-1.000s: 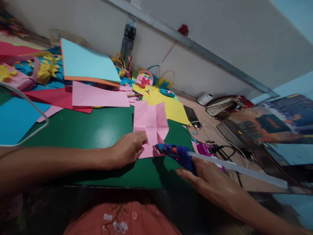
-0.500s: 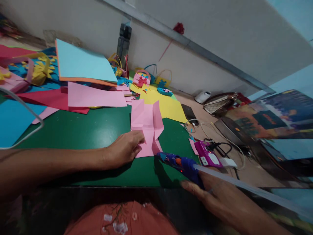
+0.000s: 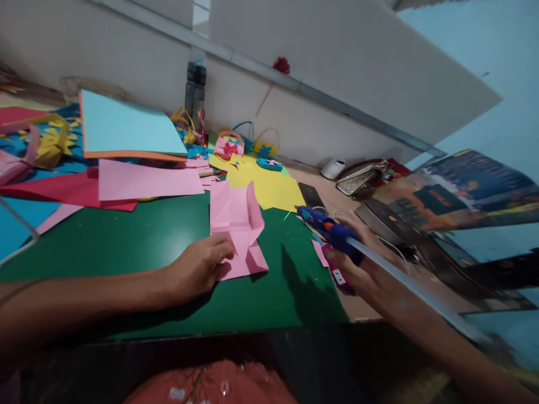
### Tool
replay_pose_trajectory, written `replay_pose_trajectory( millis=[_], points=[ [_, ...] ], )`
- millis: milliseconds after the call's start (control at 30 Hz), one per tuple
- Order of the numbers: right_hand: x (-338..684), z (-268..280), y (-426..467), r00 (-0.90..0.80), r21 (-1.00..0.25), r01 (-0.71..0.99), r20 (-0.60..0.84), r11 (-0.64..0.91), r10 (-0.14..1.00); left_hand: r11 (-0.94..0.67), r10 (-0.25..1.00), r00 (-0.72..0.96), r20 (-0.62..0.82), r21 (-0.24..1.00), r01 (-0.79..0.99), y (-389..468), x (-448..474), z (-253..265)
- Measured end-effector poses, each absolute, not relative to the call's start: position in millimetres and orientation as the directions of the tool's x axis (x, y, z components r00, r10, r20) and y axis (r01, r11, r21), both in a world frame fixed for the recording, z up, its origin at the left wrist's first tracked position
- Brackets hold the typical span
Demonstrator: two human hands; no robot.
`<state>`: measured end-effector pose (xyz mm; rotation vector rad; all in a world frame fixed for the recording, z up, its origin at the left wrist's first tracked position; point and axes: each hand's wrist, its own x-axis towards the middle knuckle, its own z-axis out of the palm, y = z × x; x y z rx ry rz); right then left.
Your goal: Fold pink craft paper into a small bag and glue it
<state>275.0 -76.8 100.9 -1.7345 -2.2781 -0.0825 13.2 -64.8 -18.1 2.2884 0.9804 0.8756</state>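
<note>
A folded sheet of pink paper (image 3: 231, 210) lies on the green board, its right-hand flaps standing up. My left hand (image 3: 200, 264) is closed on the paper's lower left edge, fingers curled; the fingertips are partly hidden. In my right hand (image 3: 357, 266) is a blue glue gun (image 3: 330, 229), held above the board's right side. Its nozzle points left, apart from the paper, with a thin pale strand near the tip. A long translucent glue stick (image 3: 404, 283) sticks out of the gun's back along my forearm.
Around the green board (image 3: 155, 235) lie yellow sheets (image 3: 273, 188), a pink strip (image 3: 147, 180) and a light blue sheet stack (image 3: 130, 126). Small paper baskets (image 3: 229, 146) and a dark bottle (image 3: 195, 95) stand behind. A purple power socket (image 3: 340, 278) and a phone (image 3: 310, 194) are at right.
My right hand has lifted the glue gun up and to the right, away from the pink paper's lower right corner. My left hand remains on the paper. The camera view has shifted.
</note>
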Motion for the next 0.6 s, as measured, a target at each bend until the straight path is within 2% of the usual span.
replay_pose_trajectory(
  millis=[33, 67, 300, 467, 600],
  points=[
    [277, 98, -64, -0.25, -0.052, 0.96, 0.276, 0.275, 0.928, -0.624, 0.759, 0.539, 0.367, 0.648, 0.438, -65, 13, -18],
    [279, 94, -52, -0.338, 0.178, 0.938, 0.296, 0.296, 0.893, -0.632, 0.752, 0.543, 0.374, 0.645, 0.431, -65, 14, -19],
    [297, 55, -12, -0.495, 0.522, 0.781, 0.182, 0.342, 0.85, -0.672, 0.725, 0.574, 0.381, 0.574, 0.468, -65, 12, -22],
    [306, 44, -16, -0.506, 0.594, 0.733, 0.153, 0.331, 0.849, -0.715, 0.693, 0.634, 0.341, 0.436, 0.546, -66, 8, -20],
    [300, 41, -25, -0.505, 0.602, 0.732, 0.166, 0.318, 0.847, -0.762, 0.636, 0.71, 0.301, 0.387, 0.519, -66, 6, -17]
  ],
)
